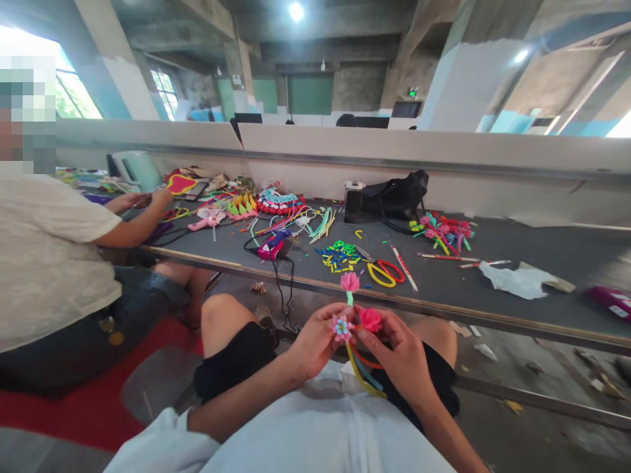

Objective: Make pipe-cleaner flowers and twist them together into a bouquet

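Over my lap, my left hand (323,335) is closed on a small bunch of craft flowers. A pink flower (350,282) on a pale green stem stands up above the fingers. A light pink flower with a blue and yellow centre (341,327) faces me by the left fingertips. My right hand (398,345) pinches a bright red-pink flower (371,320) at its base, close against the bunch. Yellow, orange and grey-green stems (362,374) hang down below both hands. The exact grip points are partly hidden by fingers and petals.
On the dark table (503,282) lie scissors (382,270), cut green, blue and yellow pieces (340,255), a glue gun (276,244), finished flowers (444,231), white paper (517,279) and a black bag (404,197). At left, a co-worker (54,263) works with both hands.
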`<state>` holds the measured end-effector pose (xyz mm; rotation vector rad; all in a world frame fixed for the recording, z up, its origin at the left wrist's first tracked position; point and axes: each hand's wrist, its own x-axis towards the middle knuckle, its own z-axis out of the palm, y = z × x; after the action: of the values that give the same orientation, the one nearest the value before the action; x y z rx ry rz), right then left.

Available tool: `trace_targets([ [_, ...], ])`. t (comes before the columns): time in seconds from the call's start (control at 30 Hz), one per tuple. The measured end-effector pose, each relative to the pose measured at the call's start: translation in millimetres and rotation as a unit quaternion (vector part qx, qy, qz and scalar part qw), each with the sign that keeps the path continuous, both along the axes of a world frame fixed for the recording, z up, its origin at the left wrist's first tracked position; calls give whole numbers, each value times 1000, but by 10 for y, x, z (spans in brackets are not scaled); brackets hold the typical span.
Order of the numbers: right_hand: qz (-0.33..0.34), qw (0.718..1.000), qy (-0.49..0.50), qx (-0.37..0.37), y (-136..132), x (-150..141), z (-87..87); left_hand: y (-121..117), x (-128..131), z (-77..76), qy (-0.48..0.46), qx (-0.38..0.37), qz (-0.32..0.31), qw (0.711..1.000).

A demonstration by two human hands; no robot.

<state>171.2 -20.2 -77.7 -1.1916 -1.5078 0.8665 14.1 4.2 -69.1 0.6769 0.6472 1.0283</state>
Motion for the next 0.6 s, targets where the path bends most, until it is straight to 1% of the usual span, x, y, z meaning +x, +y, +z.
trace_targets([
  [0.1,-13,1000,9,6,-12,22,12,-10,18,44,13,7,4,1000],
  [0.23,-37,999,21,8,-8,55,43,-28,2,53,-42,5,-38,998],
  [0.3,-55,998,14,18,-4,72,56,-47,-15,55,-66,25,-55,996],
  [0.37,-68,997,4,33,-2,81,65,-71,-23,59,-69,51,-64,994],
  [0.47,-83,995,-19,58,-7,75,77,-100,-10,47,-29,71,-60,995],
  [0.6,-105,987,-73,101,-8,69,106,-106,11,-9,34,88,-42,995],
])
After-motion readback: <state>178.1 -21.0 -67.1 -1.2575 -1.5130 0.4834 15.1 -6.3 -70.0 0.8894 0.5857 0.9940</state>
